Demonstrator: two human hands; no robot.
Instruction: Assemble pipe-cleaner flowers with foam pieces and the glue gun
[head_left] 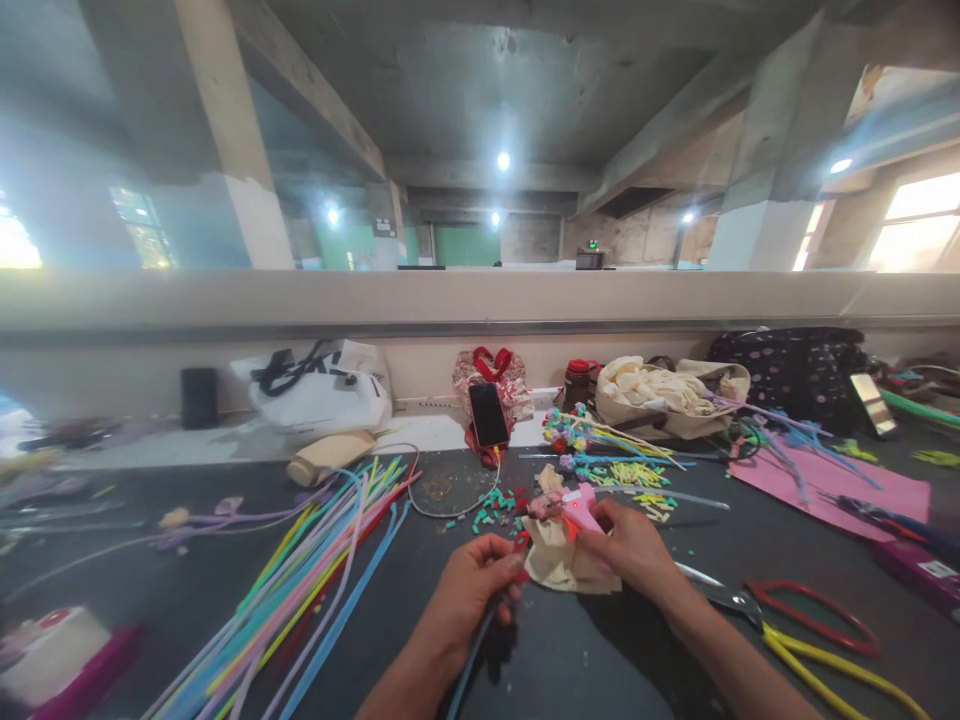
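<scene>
My right hand point(626, 545) is closed round a pink glue gun point(581, 507) with an orange trigger and a small red light. The gun's nozzle end is smudged and sits over a crumpled cream cloth point(559, 560). Just left of it, my left hand point(480, 580) pinches a blue fuzzy stem point(472, 665), whose lower part hangs below the palm. A small red piece point(521, 542) shows at the left fingertips, close to the gun; whether the two touch I cannot tell. Behind the hands lie small cut bits point(499, 510) in teal and red.
Long fuzzy stems point(300, 600) in many colours lie at left. Scissors point(750, 605) with red and yellow handles rest at right, near a pink sheet point(840, 485). A phone point(488, 415) leans at the back, its cable point(450, 515) looping over the table. Yellow bits point(637, 475) lie behind.
</scene>
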